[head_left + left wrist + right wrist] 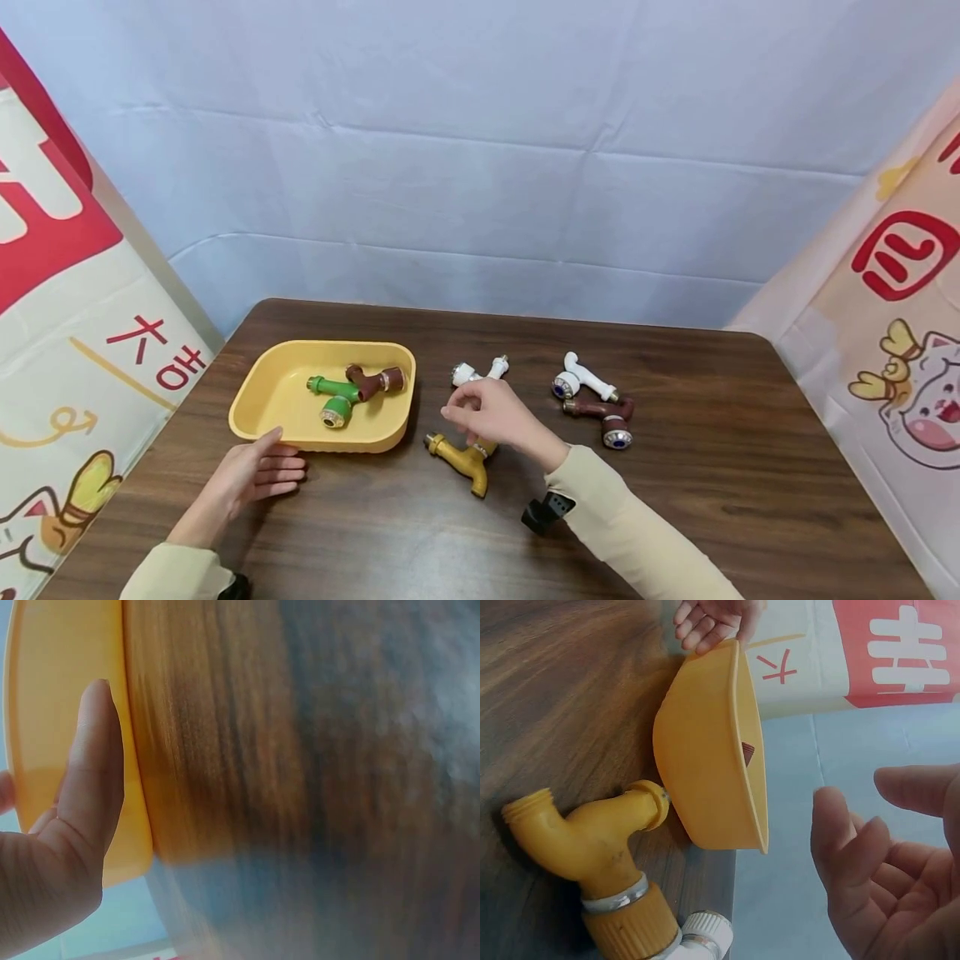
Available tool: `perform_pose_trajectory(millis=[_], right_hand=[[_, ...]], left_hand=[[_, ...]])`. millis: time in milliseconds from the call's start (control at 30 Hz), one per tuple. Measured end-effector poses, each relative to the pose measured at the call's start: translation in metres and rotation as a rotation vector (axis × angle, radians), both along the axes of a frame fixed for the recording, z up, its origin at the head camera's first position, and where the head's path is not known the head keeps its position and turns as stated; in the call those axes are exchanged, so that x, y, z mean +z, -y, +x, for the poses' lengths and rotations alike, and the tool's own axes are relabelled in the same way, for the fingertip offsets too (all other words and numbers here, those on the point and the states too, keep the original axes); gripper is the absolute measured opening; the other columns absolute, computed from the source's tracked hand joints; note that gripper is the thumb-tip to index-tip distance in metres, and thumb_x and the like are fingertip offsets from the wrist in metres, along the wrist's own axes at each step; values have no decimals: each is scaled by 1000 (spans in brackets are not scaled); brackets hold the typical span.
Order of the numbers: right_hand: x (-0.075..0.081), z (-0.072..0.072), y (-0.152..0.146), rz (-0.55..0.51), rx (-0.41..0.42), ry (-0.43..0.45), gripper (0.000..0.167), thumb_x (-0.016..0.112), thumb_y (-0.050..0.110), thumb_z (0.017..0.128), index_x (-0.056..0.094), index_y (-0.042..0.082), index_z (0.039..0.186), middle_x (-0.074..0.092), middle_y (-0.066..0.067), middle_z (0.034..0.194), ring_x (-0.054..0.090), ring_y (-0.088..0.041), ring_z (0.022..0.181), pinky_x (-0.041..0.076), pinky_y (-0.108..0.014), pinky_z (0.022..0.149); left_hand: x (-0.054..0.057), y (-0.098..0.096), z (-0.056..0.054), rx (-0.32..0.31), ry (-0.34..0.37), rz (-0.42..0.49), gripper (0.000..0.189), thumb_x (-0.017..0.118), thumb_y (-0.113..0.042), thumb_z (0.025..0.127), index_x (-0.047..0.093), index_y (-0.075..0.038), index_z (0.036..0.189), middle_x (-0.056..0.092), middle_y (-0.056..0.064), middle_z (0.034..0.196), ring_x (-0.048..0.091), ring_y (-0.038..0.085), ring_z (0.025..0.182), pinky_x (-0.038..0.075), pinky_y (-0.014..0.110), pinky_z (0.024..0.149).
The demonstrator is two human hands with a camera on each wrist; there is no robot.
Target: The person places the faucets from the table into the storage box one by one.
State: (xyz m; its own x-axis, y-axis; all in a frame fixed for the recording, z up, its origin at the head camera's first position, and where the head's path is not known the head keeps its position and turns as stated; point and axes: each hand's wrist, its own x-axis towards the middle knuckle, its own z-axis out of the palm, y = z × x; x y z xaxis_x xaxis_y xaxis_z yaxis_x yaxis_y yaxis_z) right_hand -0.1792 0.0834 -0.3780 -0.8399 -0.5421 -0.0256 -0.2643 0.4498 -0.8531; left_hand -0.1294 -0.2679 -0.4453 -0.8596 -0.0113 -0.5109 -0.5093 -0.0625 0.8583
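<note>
My left hand (251, 475) is at the near left side of a yellow plastic basin (258, 400), its thumb at the rim. In the left wrist view an extended finger (94, 765) lies along the basin's outer wall. A green faucet (337, 402) and a brown faucet (375, 381) lie inside the basin. My right hand (491, 408) hovers above a yellow faucet (461, 458), fingers loosely bent, with nothing held. The right wrist view shows this yellow faucet (607, 840) on the table, apart from the fingers. Behind the right hand lies a white faucet (465, 374), partly hidden.
Another white faucet (588, 379) lies right of the right hand, with a brown faucet (607, 417) close in front of it. All rest on a dark wooden table (712, 467). A pale cloth (480, 167) hangs behind, with printed sheets at both sides.
</note>
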Motion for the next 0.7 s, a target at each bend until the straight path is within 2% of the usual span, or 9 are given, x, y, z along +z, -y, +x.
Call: perform_pose_trajectory(millis=[100,367,467,700], right_hand=[[-2,2,-3,22,7,-34,15,60,19,89,65,6,87,58,-7,58,60,-31,54,46,-27,44],[-7,5,-13,110,25,-129,28,70,25,80,64,5,98,60,6,65,54,-7,55,47,-24,58],[-10,6,-16,136,26,-153,30,71,28,79,64,6,98,59,8,66,53,-6,57,46,-23,60],[-16,7,-22,166,11,-175,35,74,29,76,64,4,98,61,6,71,57,-13,65,46,-23,59]], left_hand=[[0,0,1,2,0,3,53,41,-38,96,52,13,106,66,9,81,66,21,75,54,38,71],[-1,1,2,7,2,3,53,41,-38,96,52,13,106,66,9,81,66,21,75,54,38,71],[-1,1,2,5,3,3,55,41,-38,96,50,14,108,66,9,81,66,22,75,54,39,72],[-1,1,1,2,0,8,55,40,-39,96,49,15,109,66,9,81,66,22,75,54,38,72]])
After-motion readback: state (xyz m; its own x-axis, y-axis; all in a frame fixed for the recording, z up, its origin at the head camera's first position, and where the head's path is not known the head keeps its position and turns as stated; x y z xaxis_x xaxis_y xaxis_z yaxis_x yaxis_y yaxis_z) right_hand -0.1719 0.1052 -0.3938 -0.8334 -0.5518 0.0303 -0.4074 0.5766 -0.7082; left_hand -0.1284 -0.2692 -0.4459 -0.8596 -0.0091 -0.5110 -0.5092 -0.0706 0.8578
